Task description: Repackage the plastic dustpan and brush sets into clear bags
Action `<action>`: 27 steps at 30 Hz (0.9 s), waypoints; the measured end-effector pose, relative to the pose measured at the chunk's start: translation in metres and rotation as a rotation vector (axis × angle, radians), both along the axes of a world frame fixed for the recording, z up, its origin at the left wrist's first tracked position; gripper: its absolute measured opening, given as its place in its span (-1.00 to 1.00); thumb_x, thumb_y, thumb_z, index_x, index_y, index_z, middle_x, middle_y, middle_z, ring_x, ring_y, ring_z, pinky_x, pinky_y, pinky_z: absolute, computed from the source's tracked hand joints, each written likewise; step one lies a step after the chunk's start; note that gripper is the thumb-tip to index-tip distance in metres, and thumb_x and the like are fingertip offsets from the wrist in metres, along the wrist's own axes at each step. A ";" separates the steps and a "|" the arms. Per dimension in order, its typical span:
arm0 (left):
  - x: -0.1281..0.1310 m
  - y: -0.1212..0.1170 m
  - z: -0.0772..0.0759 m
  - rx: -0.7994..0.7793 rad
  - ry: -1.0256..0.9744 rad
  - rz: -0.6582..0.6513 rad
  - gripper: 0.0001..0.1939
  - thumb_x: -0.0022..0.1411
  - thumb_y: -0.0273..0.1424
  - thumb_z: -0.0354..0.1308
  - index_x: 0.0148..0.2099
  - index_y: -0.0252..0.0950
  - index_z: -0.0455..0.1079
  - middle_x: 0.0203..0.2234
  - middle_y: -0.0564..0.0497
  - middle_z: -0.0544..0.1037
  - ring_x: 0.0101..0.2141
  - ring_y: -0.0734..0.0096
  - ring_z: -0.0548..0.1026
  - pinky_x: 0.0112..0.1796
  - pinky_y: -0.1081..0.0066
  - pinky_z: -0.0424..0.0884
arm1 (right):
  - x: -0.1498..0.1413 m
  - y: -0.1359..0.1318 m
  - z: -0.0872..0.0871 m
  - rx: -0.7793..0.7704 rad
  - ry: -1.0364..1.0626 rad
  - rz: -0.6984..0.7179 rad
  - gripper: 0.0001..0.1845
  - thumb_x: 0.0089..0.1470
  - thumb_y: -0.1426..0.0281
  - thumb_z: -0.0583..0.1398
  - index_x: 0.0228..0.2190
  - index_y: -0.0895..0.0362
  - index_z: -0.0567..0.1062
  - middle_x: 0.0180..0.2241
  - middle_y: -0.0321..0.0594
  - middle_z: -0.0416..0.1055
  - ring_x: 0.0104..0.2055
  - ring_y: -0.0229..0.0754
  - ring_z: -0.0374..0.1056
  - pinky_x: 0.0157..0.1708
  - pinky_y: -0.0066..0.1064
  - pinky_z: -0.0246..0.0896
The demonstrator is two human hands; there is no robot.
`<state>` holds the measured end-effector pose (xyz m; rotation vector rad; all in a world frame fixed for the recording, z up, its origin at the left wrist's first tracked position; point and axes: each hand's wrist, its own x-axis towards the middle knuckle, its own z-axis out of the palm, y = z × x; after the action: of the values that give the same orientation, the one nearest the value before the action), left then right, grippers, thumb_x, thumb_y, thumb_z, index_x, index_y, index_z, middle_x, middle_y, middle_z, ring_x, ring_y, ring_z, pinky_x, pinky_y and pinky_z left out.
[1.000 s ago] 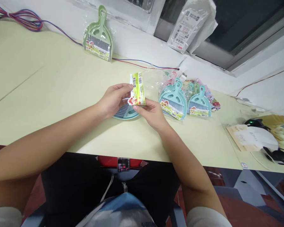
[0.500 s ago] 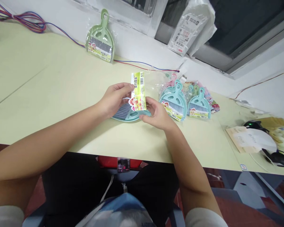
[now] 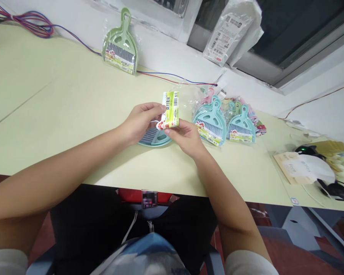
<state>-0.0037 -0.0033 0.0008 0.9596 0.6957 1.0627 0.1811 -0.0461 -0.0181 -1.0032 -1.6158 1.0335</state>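
Note:
My left hand (image 3: pixel 146 120) pinches the left edge of a printed label card (image 3: pixel 171 109) with green and white colouring and red cartoon figures. At the card's lower right, my right hand (image 3: pixel 186 136) grips its bottom edge between thumb and fingers. Below the card lies a light blue dustpan (image 3: pixel 160 143) with a grey-bristled brush (image 3: pixel 150 136); both hands and the card partly hide it. Just right of my right hand sits a stack of bagged blue dustpan sets (image 3: pixel 210 122), with another blue set (image 3: pixel 241 126) beside it.
A bagged green dustpan set (image 3: pixel 122 44) leans on the wall at the back. Coiled red and blue wires (image 3: pixel 34 25) run along the table's rear. A clear plastic bag (image 3: pixel 186 95) lies behind the card. Black headphones (image 3: pixel 336 190) rest at the right.
The card has tilted, its lower end folding up and away so it looks shorter. My right hand has moved slightly left and up, its thumb now at the card's bottom edge.

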 end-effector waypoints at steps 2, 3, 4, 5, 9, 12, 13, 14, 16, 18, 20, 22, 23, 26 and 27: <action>0.000 0.000 0.000 -0.009 -0.003 -0.013 -0.83 0.23 -0.32 0.44 -0.27 -0.34 0.63 -0.43 -0.04 0.56 -0.44 0.39 0.52 -0.36 0.40 0.47 | 0.001 0.000 0.001 0.036 -0.029 -0.002 -0.72 0.14 0.10 0.41 -0.16 -0.05 0.73 -0.09 -0.23 0.64 0.01 -0.03 0.53 0.13 -0.05 0.49; 0.000 0.000 0.000 -0.013 -0.006 -0.017 -0.84 0.24 -0.33 0.44 -0.26 -0.34 0.63 -0.43 -0.04 0.57 -0.44 0.39 0.52 -0.36 0.41 0.46 | 0.002 0.000 0.002 0.060 -0.049 -0.005 -0.74 0.15 0.12 0.40 -0.17 -0.06 0.73 -0.10 -0.22 0.63 0.02 -0.02 0.52 0.13 -0.06 0.48; 0.000 0.001 0.000 -0.019 -0.011 -0.019 -0.85 0.24 -0.34 0.43 -0.27 -0.34 0.63 -0.43 -0.04 0.57 -0.44 0.40 0.52 -0.36 0.41 0.46 | 0.003 0.000 0.002 0.087 -0.071 -0.007 -0.78 0.15 0.15 0.39 -0.19 -0.06 0.74 -0.12 -0.22 0.62 0.03 -0.02 0.51 0.12 -0.07 0.48; 0.000 0.001 0.000 -0.029 -0.017 -0.017 -0.86 0.25 -0.35 0.42 -0.27 -0.34 0.62 -0.43 -0.04 0.57 -0.44 0.40 0.52 -0.37 0.42 0.46 | 0.004 0.000 0.003 0.113 -0.092 -0.005 -0.82 0.15 0.18 0.39 -0.23 -0.07 0.75 -0.13 -0.22 0.61 0.03 -0.02 0.50 0.11 -0.08 0.47; -0.003 0.004 0.002 -0.052 -0.022 0.005 -0.85 0.31 -0.36 0.37 -0.30 -0.32 0.59 -0.41 -0.04 0.57 -0.42 0.39 0.52 -0.35 0.42 0.47 | 0.005 -0.004 0.008 0.173 -0.163 0.014 -0.86 0.14 0.33 0.34 -0.43 -0.07 0.72 -0.17 -0.23 0.56 -0.03 -0.06 0.51 0.09 -0.12 0.45; -0.006 0.009 0.002 -0.014 -0.013 0.056 -0.87 0.34 -0.37 0.37 -0.29 -0.30 0.59 -0.38 -0.02 0.56 -0.38 0.41 0.53 -0.31 0.43 0.47 | 0.005 -0.005 0.009 0.208 -0.210 -0.034 -0.77 0.11 0.44 0.26 -0.48 -0.04 0.70 -0.21 -0.23 0.55 -0.09 -0.09 0.51 0.03 -0.15 0.44; -0.007 0.010 0.002 -0.008 -0.010 0.076 -0.87 0.34 -0.38 0.37 -0.29 -0.29 0.58 -0.38 -0.01 0.55 -0.37 0.42 0.52 -0.30 0.43 0.47 | 0.006 -0.004 0.010 0.221 -0.225 -0.067 -0.75 0.09 0.47 0.24 -0.49 -0.02 0.69 -0.22 -0.22 0.56 -0.11 -0.10 0.51 0.00 -0.17 0.43; -0.008 0.012 0.003 -0.005 -0.008 0.095 -0.88 0.33 -0.39 0.37 -0.29 -0.29 0.58 -0.39 0.00 0.54 -0.36 0.42 0.52 -0.29 0.43 0.47 | 0.008 -0.003 0.010 0.231 -0.236 -0.109 -0.74 0.06 0.50 0.21 -0.50 0.00 0.67 -0.24 -0.22 0.56 -0.13 -0.10 0.51 -0.04 -0.18 0.43; -0.011 0.017 0.003 0.003 -0.008 0.133 -0.88 0.31 -0.39 0.37 -0.30 -0.30 0.56 -0.41 0.01 0.52 -0.38 0.44 0.50 -0.30 0.42 0.47 | 0.016 0.001 0.012 0.252 -0.255 -0.217 -0.75 0.02 0.52 0.18 -0.50 0.03 0.65 -0.27 -0.20 0.57 -0.15 -0.08 0.51 -0.12 -0.21 0.41; -0.016 0.024 0.003 0.020 -0.007 0.172 -0.88 0.27 -0.38 0.40 -0.29 -0.29 0.55 -0.42 0.01 0.51 -0.40 0.44 0.49 -0.32 0.42 0.46 | 0.030 0.006 0.015 0.278 -0.257 -0.364 -0.77 0.01 0.51 0.17 -0.47 0.04 0.62 -0.29 -0.20 0.58 -0.16 -0.07 0.51 -0.19 -0.23 0.39; -0.021 0.032 0.001 0.034 -0.001 0.209 -0.85 0.23 -0.36 0.44 -0.29 -0.27 0.53 -0.42 0.01 0.52 -0.41 0.43 0.50 -0.33 0.41 0.46 | 0.046 0.012 0.019 0.291 -0.239 -0.532 -0.80 0.03 0.48 0.16 -0.42 0.04 0.60 -0.31 -0.21 0.56 -0.22 -0.09 0.49 -0.25 -0.25 0.37; -0.026 0.039 -0.001 0.041 0.000 0.231 -0.83 0.20 -0.36 0.45 -0.30 -0.25 0.52 -0.41 0.00 0.53 -0.41 0.41 0.51 -0.32 0.39 0.47 | 0.061 0.018 0.021 0.272 -0.218 -0.650 -0.84 0.05 0.44 0.17 -0.37 0.05 0.58 -0.34 -0.23 0.54 -0.30 -0.12 0.45 -0.28 -0.26 0.36; -0.028 0.042 -0.002 0.042 -0.001 0.238 -0.83 0.20 -0.36 0.45 -0.30 -0.25 0.51 -0.40 -0.01 0.54 -0.40 0.41 0.52 -0.32 0.39 0.48 | 0.066 0.020 0.021 0.247 -0.208 -0.663 -0.87 0.07 0.41 0.18 -0.36 0.05 0.56 -0.35 -0.23 0.53 -0.33 -0.14 0.44 -0.29 -0.27 0.37; -0.033 0.049 -0.004 0.033 0.010 0.256 -0.83 0.19 -0.36 0.44 -0.30 -0.24 0.50 -0.38 -0.02 0.56 -0.39 0.40 0.53 -0.32 0.39 0.48 | 0.073 0.025 0.018 0.171 -0.206 -0.601 -0.91 0.14 0.32 0.22 -0.32 0.05 0.52 -0.32 -0.23 0.56 -0.34 -0.17 0.43 -0.30 -0.31 0.37; -0.034 0.050 -0.004 0.029 0.021 0.256 -0.83 0.19 -0.36 0.45 -0.29 -0.24 0.50 -0.38 -0.02 0.56 -0.39 0.39 0.53 -0.32 0.39 0.49 | 0.073 0.026 0.016 0.156 -0.222 -0.580 -0.89 0.16 0.28 0.24 -0.32 0.05 0.52 -0.31 -0.23 0.57 -0.33 -0.17 0.43 -0.30 -0.32 0.36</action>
<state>-0.0376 0.0468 -0.0036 0.9236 0.8384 1.2908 0.2543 -0.0205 -0.0020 -1.4024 -1.4173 0.4090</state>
